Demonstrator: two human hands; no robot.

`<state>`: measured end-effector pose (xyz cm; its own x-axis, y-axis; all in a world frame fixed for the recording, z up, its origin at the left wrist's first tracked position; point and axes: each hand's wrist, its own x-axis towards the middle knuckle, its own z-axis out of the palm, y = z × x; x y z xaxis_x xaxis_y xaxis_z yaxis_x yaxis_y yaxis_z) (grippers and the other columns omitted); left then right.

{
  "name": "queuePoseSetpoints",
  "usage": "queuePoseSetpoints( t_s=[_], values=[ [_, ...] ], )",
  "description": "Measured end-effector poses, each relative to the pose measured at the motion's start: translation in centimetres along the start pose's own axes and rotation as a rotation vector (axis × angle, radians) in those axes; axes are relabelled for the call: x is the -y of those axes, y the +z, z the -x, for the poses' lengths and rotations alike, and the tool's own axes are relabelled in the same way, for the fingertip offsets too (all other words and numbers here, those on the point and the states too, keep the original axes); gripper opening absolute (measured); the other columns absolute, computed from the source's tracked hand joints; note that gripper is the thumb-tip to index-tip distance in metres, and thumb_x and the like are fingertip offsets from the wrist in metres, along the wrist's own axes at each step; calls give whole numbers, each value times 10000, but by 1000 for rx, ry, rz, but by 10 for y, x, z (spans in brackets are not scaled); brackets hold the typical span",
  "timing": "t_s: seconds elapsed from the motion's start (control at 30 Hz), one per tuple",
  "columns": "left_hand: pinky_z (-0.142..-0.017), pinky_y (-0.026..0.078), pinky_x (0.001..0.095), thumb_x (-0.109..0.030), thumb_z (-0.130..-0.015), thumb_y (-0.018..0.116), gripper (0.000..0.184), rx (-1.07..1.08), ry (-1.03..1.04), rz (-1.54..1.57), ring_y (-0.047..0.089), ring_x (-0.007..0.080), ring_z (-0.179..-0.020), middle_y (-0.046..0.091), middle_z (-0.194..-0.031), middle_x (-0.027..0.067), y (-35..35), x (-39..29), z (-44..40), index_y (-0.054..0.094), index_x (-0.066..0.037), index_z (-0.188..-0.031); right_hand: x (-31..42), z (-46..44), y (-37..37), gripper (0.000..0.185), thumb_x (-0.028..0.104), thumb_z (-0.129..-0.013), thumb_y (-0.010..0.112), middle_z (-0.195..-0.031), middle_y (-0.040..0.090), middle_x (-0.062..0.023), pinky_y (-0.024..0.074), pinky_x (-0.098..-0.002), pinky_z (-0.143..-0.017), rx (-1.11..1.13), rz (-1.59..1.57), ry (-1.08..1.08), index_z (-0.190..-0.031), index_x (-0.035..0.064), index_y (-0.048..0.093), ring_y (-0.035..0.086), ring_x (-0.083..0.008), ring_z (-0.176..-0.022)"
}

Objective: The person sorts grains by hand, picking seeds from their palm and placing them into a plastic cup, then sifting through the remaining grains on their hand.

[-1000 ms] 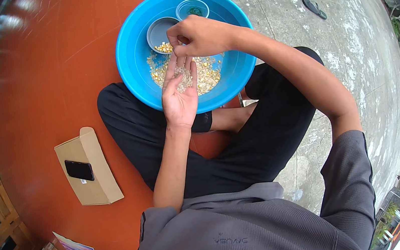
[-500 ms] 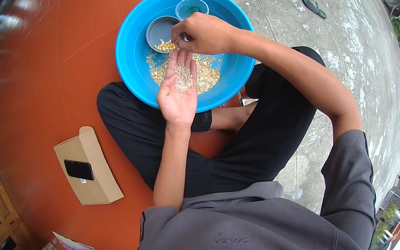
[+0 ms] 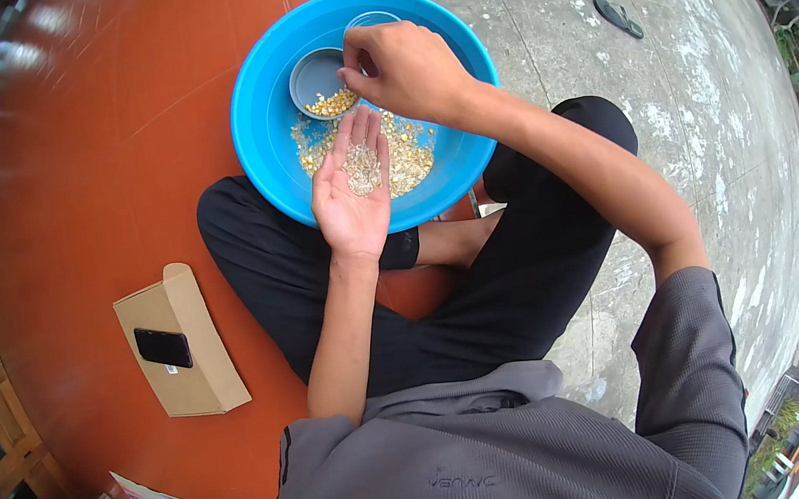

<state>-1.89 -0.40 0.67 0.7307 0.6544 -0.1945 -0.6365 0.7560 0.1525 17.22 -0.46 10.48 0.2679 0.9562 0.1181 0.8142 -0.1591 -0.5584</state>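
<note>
My left hand (image 3: 351, 210) lies palm up over the near side of a blue basin (image 3: 258, 157), its fingers stretched out. Pale broken grain (image 3: 363, 166) rests on its palm and fingers. Just beyond those fingertips, my right hand (image 3: 416, 68) hovers with thumb and fingers curled together; whatever they pinch, if anything, is too small to see. Beneath it is a grey bowl (image 3: 308, 72) holding yellow kernels (image 3: 332, 105) that look like corn. Mixed pale and yellow grain (image 3: 415, 157) covers part of the basin's floor. A clear plastic tub (image 3: 373, 18) is mostly hidden behind my right hand.
The basin sits by my crossed legs (image 3: 261, 268). On the red floor (image 3: 109, 187) to the left, a black phone (image 3: 163, 348) lies on a cardboard box (image 3: 206, 351). Dark sandals (image 3: 618, 17) lie on the grey concrete at the right.
My right hand has drawn away from my left fingertips, toward the grey bowl, and covers more of the clear tub. My left hand stays palm up with grain. The view has shifted slightly.
</note>
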Motion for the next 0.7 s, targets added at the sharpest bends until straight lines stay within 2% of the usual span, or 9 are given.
queuePoseSetpoints(
  t_s=[0.1, 0.17, 0.23, 0.3, 0.33, 0.43, 0.57, 0.6, 0.7],
  values=[
    [-1383, 346, 468, -210, -1152, 379, 618, -56, 50, -19, 385, 320, -1652, 413, -1760, 220, 6, 0, 6, 342, 77, -1699, -3, 5, 16, 207, 144, -971, 734, -1140, 781, -147, 639, -413, -877, -273, -352, 82, -1135, 21, 766, 787, -290, -1024],
    [-1382, 350, 467, -208, -1152, 369, 624, -83, 105, 13, 375, 320, -1657, 397, -1770, 219, 5, -2, 11, 326, 75, -1706, 16, 23, 22, 384, 131, -1004, 708, -1398, 678, -208, 591, -422, -1053, -403, -379, 198, -1371, 19, 702, 693, -314, -1303],
    [-1392, 328, 472, -243, -1154, 361, 654, -33, 179, -2, 340, 319, -1674, 357, -1789, 227, 22, 0, 15, 284, 71, -1723, 37, 44, 35, 448, 223, -1040, 693, -1430, 653, -244, 516, -459, -1136, -445, -719, 374, -1416, -20, 673, 638, -350, -1348],
    [-1402, 306, 475, -270, -1154, 365, 677, 25, 243, -64, 319, 314, -1683, 341, -1795, 232, 47, -3, 15, 263, 70, -1731, 48, 67, 60, 490, 360, -1155, 585, -1526, 652, -187, 501, -395, -1178, -350, -1212, 606, -1521, 39, 641, 627, -300, -1436],
    [-1411, 261, 484, -318, -1156, 346, 709, 4, 319, -244, 291, 332, -1696, 318, -1807, 242, 65, 0, 14, 246, 73, -1739, 69, 75, 56, 545, 387, -1191, 474, -1555, 638, -194, 486, -411, -1214, -347, -1557, 691, -1540, -11, 605, 622, -295, -1444],
    [-1410, 250, 483, -339, -1147, 344, 735, 67, 416, -562, 257, 352, -1707, 260, -1827, 253, 82, 4, 14, 223, 77, -1741, 82, 89, 71, 578, 349, -1204, 399, -1533, 649, -227, 480, -435, -1245, -384, -2081, 690, -1537, -93, 565, 634, -290, -1426],
    [-1397, 245, 517, -417, -1150, 298, 757, 46, 438, -773, 302, 400, -1684, 336, -1792, 282, 91, 6, 27, 324, 96, -1706, 78, 81, 68, 556, 325, -1212, 386, -1481, 666, -243, 507, -413, -1221, -457, -2254, 614, -1482, -111, 599, 649, -277, -1376],
    [-1385, 268, 533, -433, -1153, 288, 761, 11, 454, -748, 338, 423, -1665, 387, -1760, 300, 91, 11, 29, 381, 108, -1678, 83, 79, 59, 538, 330, -1207, 407, -1371, 724, -207, 528, -401, -1176, -472, -2245, 621, -1439, -94, 643, 689, -247, -1268],
    [-1360, 307, 555, -449, -1132, 281, 798, 63, 475, -826, 364, 455, -1645, 385, -1746, 344, 96, 23, 34, 368, 117, -1688, 84, 86, 57, 539, 338, -1201, 382, -1420, 729, -226, 543, -428, -1177, -433, -2105, 728, -1396, -82, 657, 705, -283, -1318]
  ],
)
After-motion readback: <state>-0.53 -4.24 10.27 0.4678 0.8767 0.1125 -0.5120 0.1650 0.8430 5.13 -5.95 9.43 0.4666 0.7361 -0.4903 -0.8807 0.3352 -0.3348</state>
